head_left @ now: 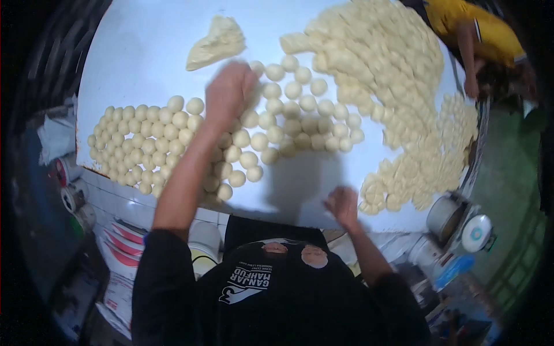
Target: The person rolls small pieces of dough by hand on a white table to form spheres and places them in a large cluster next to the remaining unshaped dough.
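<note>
My left hand (229,91) reaches out over the white table among many round, pale dough balls (293,90). It is blurred and its fingers bend down out of sight. One dough ball (256,69) lies right beside it. Just beyond it rests a loose lump of dough (218,43). My right hand (342,206) is near the table's front edge, its fingers curled in; what they hold, if anything, is hidden. To its right are flattened dough pieces (404,176), and a big heap of dough pieces (375,52) spreads over the far right.
The white table (138,34) ends close to my body. A metal pot (444,218) and a white round lid (476,233) stand off its right front corner. Printed sacks (122,248) and a white bucket (204,236) are below the front edge. Another person in yellow (490,32) is at the far right.
</note>
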### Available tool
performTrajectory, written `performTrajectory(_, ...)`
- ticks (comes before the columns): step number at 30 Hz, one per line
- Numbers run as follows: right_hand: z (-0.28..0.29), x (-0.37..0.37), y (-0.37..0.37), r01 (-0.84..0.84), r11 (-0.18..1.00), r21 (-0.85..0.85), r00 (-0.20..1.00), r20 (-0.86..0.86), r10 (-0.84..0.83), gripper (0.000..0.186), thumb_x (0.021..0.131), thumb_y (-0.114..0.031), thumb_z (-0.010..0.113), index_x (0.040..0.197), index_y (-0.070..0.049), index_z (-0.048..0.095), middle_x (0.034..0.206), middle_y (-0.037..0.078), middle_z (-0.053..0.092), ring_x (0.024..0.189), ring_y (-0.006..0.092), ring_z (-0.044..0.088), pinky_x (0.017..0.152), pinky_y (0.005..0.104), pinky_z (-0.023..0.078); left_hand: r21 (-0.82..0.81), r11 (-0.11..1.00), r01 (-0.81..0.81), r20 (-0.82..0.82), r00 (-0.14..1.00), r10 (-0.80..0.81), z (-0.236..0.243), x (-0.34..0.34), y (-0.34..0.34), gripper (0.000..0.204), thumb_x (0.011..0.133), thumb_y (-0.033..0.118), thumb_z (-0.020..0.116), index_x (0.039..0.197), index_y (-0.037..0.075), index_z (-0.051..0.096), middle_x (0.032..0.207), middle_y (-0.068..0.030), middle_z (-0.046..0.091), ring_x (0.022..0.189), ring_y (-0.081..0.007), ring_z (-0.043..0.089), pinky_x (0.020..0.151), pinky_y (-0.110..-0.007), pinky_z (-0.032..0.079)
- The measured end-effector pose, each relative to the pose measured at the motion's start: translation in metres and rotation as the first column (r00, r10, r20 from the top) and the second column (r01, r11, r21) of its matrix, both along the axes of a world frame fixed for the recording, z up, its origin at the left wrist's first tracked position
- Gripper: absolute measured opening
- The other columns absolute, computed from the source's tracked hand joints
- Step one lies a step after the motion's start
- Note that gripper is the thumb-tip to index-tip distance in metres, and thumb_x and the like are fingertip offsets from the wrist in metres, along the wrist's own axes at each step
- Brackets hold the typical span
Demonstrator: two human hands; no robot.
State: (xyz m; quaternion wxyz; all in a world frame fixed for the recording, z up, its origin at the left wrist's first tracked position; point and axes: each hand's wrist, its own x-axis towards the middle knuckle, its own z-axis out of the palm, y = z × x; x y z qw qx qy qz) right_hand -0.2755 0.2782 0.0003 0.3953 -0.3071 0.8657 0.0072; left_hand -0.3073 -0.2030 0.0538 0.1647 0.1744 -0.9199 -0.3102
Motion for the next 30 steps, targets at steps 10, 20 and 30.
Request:
performTrajectory(10,-0.048,0.018,0.024,-0.139,0.806,-0.575,0.909,-0.397,-0.126,0.034,0.082,-0.037,0.091,0.094,-0.013,0.070,0.099,0.009,0.066,0.092,0.0326,0.063,0.085,0.0509,0.050,-0.251,0.839,0.482,0.164,0.876,-0.454,-0.096,0.177,0.239,0.040,0.090,0.037,0.081,0.122,0.014,0.072,0.132,-0.0122,0.065,0.121,-0.0351,0.059,0.096,-0.050,0.049)
performTrajectory(20,-0.044,0.004,0.039,-0.298,0.759,-0.579,0.883,-0.470,-0.012,0.025,0.087,-0.032,0.085,0.094,-0.011,0.072,0.105,0.008,0.065,0.103,0.0298,0.062,0.088,0.0471,0.049,-0.208,0.874,0.440,0.066,0.897,-0.436,-0.090,0.165,0.252,0.016,0.091,0.018,0.079,0.101,0.010,0.068,0.105,-0.0118,0.065,0.100,-0.0378,0.060,0.087,-0.053,0.047)
performTrajectory(30,-0.035,0.001,0.042,-0.220,0.725,-0.652,0.856,-0.486,-0.176,0.032,0.083,-0.031,0.089,0.094,-0.009,0.068,0.102,0.009,0.062,0.100,0.0326,0.061,0.087,0.0482,0.050,-0.161,0.921,0.355,0.117,0.934,-0.339,-0.078,0.150,0.265,0.018,0.093,0.020,0.079,0.107,0.011,0.071,0.108,-0.0102,0.069,0.108,-0.0354,0.062,0.094,-0.052,0.047)
